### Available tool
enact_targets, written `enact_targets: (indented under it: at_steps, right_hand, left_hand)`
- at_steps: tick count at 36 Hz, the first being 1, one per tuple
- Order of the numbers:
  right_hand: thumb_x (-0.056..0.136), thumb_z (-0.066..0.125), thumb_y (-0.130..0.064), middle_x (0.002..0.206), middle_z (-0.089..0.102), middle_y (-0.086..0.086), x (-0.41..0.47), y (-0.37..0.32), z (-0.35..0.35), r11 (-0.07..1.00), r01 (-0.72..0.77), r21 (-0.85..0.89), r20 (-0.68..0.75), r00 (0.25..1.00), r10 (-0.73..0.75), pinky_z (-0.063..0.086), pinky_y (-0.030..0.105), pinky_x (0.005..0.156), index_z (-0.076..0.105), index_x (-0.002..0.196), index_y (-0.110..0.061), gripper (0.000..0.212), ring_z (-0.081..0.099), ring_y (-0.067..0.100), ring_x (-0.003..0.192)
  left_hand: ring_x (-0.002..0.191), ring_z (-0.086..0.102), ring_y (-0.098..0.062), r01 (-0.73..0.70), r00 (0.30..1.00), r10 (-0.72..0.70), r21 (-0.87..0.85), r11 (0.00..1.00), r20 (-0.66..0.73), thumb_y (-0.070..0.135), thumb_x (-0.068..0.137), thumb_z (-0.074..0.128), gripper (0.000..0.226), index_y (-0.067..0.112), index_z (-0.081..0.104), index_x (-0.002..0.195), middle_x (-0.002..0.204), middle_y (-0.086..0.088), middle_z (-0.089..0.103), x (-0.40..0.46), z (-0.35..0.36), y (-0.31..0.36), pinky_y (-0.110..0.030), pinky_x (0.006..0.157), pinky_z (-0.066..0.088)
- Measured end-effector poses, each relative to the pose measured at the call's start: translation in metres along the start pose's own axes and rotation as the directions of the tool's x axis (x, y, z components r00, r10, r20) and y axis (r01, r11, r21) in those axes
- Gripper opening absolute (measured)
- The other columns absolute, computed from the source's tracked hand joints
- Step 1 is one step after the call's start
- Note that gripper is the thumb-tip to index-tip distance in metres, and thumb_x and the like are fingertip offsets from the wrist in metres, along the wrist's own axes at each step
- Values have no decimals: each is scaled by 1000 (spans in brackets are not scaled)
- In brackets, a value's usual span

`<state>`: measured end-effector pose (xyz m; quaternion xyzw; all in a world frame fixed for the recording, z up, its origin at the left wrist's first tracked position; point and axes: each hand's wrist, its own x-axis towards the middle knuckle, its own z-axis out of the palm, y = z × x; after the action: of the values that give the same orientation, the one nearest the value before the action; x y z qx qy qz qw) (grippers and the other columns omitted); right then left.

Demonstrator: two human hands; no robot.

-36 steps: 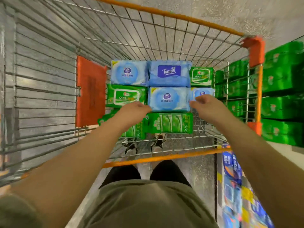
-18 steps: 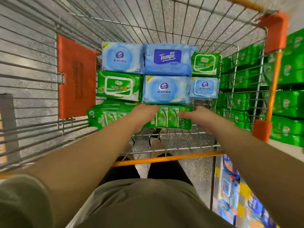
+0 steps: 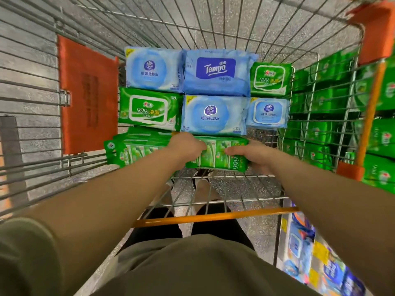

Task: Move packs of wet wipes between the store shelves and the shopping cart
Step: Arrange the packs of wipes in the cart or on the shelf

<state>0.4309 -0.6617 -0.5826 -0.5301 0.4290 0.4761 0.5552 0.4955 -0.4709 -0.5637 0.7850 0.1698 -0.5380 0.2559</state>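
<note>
Green multipack [image 3: 222,153] between both grips: left hand [image 3: 186,146]; right hand [image 3: 254,155]

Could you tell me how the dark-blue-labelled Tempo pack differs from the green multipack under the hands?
The Tempo pack is pale blue and untouched at the cart's far end; the green multipack sits nearest, gripped by the left hand and right hand. Tempo's label reads upright; the multipack's "999" reads upside down. Both lie flat.

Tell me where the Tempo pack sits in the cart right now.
In the head view, the Tempo pack lies in the cart's far row, centre, between a blue Vinda pack on its left and a green 999 pack on its right.
</note>
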Motion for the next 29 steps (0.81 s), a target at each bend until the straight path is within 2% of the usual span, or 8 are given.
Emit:
enact_targets:
  at_steps: [2, 5, 10, 12, 16, 23, 26, 29]
  right_hand:
    - [86, 78, -11, 88, 72, 0, 1, 2, -1, 1000, 10, 19, 1, 1000, -10, 53, 21, 56, 60, 101, -14, 24, 68, 11, 75]
    - [76, 85, -10, 105, 78, 7, 9, 4, 1, 999, 12, 41, 25, 1000, -13, 59, 36, 79, 61, 125, -9, 54, 75, 23, 96]
    - [35, 104, -40, 118, 74, 3, 24, 11, 1, 999, 37, 28, 29, 999, -38, 50, 54, 104, 58, 128, -18, 107, 69, 27, 112]
    - [42, 102, -37, 112, 76, 2, 20, 8, 3, 998, 52, 21, 47, 997, -53, 50, 52, 104, 62, 123, -19, 92, 70, 26, 110]
    - [69, 92, -16, 102, 79, 2, 3, -2, 12, 998, 59, 15, 25, 998, -60, 55, 48, 99, 64, 109, -20, 48, 73, 23, 102]
    - [77, 87, -22, 92, 80, 6, -15, -10, 13, 999, 47, 9, 20, 999, -48, 60, 37, 77, 68, 112, -15, 40, 76, 21, 81]
    - [79, 85, -21, 87, 79, 4, -29, -12, 11, 999, 37, 37, 18, 999, -38, 56, 29, 66, 70, 110, -13, 35, 75, 17, 72]
    - [77, 85, -27, 90, 79, 5, -46, -15, 11, 998, 56, 28, -6, 998, -56, 60, 34, 75, 72, 109, -13, 37, 75, 20, 78]
  left_hand:
    - [94, 62, -30, -2, 1000, 2, 89, 996, 0, 28, 95, 64, 27, 2, 60, 91, 101, -15, 64, 0, 3, 2, -33, 79, 53]
    - [86, 56, -27, -2, 1000, 4, 172, 985, -7, 28, 98, 59, 34, 9, 48, 72, 95, -13, 58, 2, 6, 5, -29, 68, 43]
    - [77, 52, -23, 46, 999, -46, 64, 997, -4, 23, 95, 62, 21, 6, 54, 86, 88, -10, 54, 4, 4, 3, -27, 56, 38]
    - [73, 51, -21, 74, 997, -75, -24, 997, -9, 22, 92, 63, 21, 3, 58, 97, 87, -9, 54, 3, 3, 2, -26, 54, 37]
    - [80, 54, -23, 113, 993, -115, -154, 982, -3, 22, 90, 65, 19, 10, 50, 89, 98, -13, 59, 2, 0, 1, -29, 63, 41]
    - [101, 67, -31, 109, 994, -104, -280, 954, 35, 23, 91, 68, 18, 14, 54, 85, 110, -16, 69, -12, -5, 3, -40, 86, 56]
    - [89, 63, -27, 80, 997, -73, -257, 963, 38, 25, 92, 68, 17, 13, 58, 86, 108, -16, 69, -22, -10, 3, -34, 77, 50]
    - [81, 57, -17, 62, 998, -53, -242, 968, 46, 31, 93, 70, 26, 13, 55, 105, 99, -4, 62, -36, -19, 4, -31, 70, 48]
